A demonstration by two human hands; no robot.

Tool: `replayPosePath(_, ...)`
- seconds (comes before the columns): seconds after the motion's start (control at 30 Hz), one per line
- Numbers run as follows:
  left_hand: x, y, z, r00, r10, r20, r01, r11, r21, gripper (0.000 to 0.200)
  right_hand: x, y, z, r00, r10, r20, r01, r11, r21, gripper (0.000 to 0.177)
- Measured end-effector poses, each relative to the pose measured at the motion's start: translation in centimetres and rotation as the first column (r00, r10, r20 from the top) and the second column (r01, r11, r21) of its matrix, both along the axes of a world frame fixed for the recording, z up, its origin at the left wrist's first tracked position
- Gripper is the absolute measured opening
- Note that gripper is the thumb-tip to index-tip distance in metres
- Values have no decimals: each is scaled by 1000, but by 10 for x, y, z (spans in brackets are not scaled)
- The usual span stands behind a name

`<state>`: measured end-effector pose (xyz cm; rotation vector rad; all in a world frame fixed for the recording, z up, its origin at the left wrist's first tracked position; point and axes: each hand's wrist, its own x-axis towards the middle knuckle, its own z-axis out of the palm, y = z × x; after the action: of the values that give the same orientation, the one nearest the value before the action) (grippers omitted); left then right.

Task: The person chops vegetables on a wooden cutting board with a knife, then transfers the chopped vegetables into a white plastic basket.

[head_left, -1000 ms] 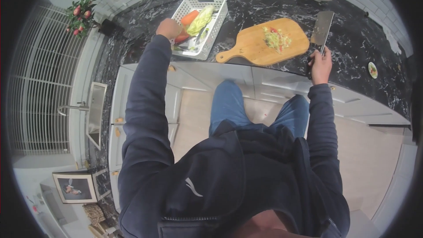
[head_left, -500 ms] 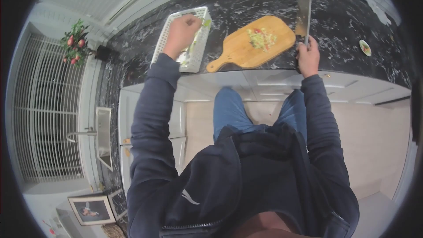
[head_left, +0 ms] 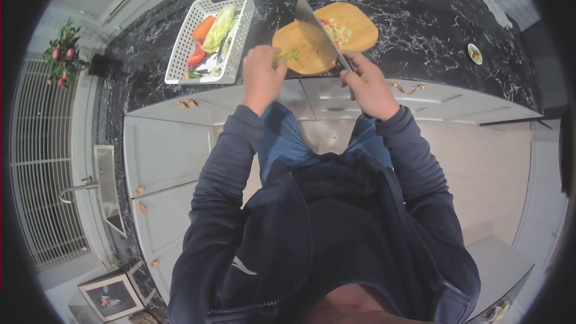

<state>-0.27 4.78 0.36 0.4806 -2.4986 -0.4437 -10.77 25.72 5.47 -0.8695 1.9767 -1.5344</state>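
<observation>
The left hand (head_left: 263,75) has its fingers bunched together on a green vegetable piece (head_left: 292,55), pinning it to the near end of the cutting board (head_left: 359,27). Just beside it, the right hand (head_left: 366,84) is clamped around the handle of a cleaver (head_left: 315,35). The broad blade slants away from that hand, across the board, its edge down next to the left fingertips. The blade hides much of the board's middle.

Beyond the blade, farther from both hands, a chopped pile (head_left: 336,29) of pale green and red bits lies on the board. To the left of the left hand, a white basket (head_left: 180,63) stands on the black marbled tabletop (head_left: 420,18), apart from the board. It holds a carrot (head_left: 203,27) and leafy greens (head_left: 219,21). Well to the right of the right hand sits a small dish (head_left: 474,53). Far left, past the basket, a plant (head_left: 60,54) with red fruit stands at the corner. Below both hands are white cupboard doors (head_left: 168,150).
</observation>
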Motion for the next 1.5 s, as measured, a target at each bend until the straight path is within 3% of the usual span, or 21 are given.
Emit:
replayPosePath(0.1, -7, 10, 3, 997, -16, 77, 17, 1000, -17, 24, 1, -8, 7, 990, 92, -111, -80, 991, 108, 37)
replayPosePath(0.23, -15, 7, -21, 998, -59, -1, 59, 995, -80, 19, -2, -19, 15, 968, 184, -168, -131, 950, 284, 42)
replayPosePath(0.4, -19, 7, -29, 993, -62, -98, 56, 996, -64, 24, -11, -29, 20, 951, 240, -197, -155, 917, 367, 40)
replayPosePath(0.5, -17, 7, -32, 991, -53, -123, 49, 998, -38, 24, -10, -35, 18, 932, 221, -287, -128, 942, 310, 38)
replayPosePath(1.0, -17, 9, -32, 988, -59, -142, 50, 996, -69, 23, -9, -46, 21, 954, 229, -196, -149, 923, 355, 38)
replayPosePath(1.5, -17, 8, -35, 991, -50, -125, 45, 998, -43, 26, -9, -54, 11, 952, 198, -235, -115, 939, 325, 40)
